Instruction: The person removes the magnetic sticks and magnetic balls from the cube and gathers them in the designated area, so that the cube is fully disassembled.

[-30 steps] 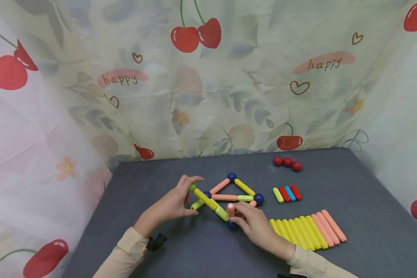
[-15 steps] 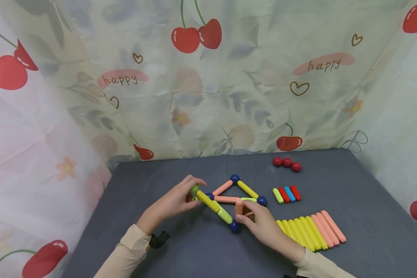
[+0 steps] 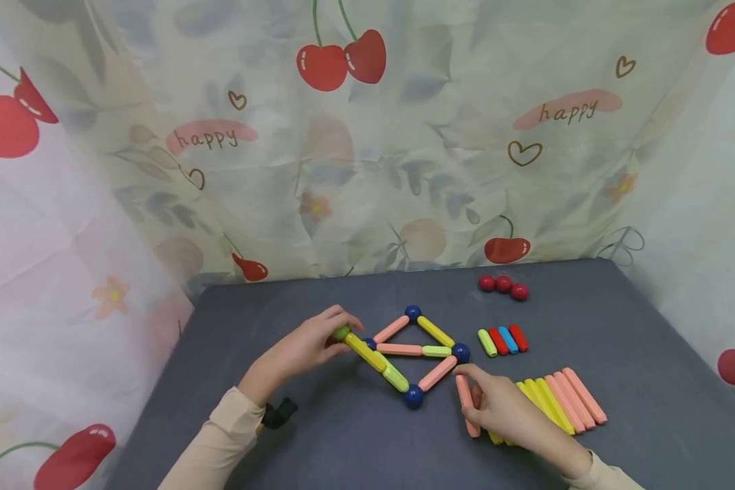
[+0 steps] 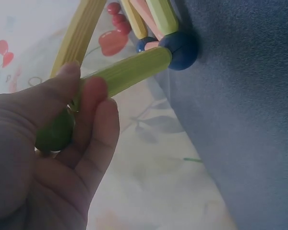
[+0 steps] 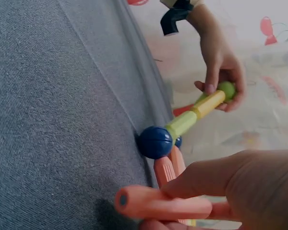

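My left hand (image 3: pixel 306 346) grips a green ball (image 3: pixel 341 333) at the raised left corner of a magnetic stick-and-ball frame. In the left wrist view, its thumb and fingers also pinch a light green magnetic stick (image 4: pixel 137 72) that runs to a blue ball (image 4: pixel 181 51). From the green ball, a yellow stick (image 3: pixel 365 352) and another light green one (image 3: pixel 395 376) slope down to the front blue ball (image 3: pixel 413 397). Pink, yellow and green sticks join more blue balls behind. My right hand (image 3: pixel 502 405) pinches a loose pink stick (image 3: pixel 467 407), apart from the frame on its right.
A row of yellow sticks (image 3: pixel 554 407) and pink sticks (image 3: pixel 584 395) lies partly behind my right hand. Short green, red and blue sticks (image 3: pixel 507 340) lie farther back. Three red balls (image 3: pixel 503 284) sit near the table's back edge, before the cherry-print curtain (image 3: pixel 367 170).
My right hand has moved right and nearer with the pink stick, away from the frame's front blue ball. My left hand has closed around the green ball and the light green stick beside it.
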The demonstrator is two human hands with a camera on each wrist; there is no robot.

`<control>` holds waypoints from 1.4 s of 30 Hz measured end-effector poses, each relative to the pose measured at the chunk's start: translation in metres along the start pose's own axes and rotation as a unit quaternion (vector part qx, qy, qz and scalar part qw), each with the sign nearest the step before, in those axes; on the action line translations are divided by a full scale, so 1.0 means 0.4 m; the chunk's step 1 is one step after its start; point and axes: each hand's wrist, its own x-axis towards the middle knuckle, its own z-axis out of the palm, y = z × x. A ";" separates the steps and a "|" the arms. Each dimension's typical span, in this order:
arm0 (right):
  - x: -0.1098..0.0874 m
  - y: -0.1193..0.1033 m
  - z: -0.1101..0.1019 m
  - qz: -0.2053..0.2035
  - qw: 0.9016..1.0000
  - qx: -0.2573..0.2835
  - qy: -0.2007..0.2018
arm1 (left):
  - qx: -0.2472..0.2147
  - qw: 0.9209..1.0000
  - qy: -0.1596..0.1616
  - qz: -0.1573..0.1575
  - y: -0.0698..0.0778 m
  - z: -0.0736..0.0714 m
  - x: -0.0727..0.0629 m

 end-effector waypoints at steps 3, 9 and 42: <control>0.004 -0.005 0.008 0.009 0.999 -0.041 0.002 | 0.013 1.000 -0.005 0.002 0.005 -0.004 0.009; 0.012 -0.014 0.000 -0.001 0.993 -0.117 0.005 | 0.034 0.999 -0.015 -0.012 0.013 -0.013 0.023; 0.286 -0.394 -0.037 -0.400 0.901 -0.160 -0.051 | -0.256 0.966 -0.036 -0.023 -0.103 0.032 0.057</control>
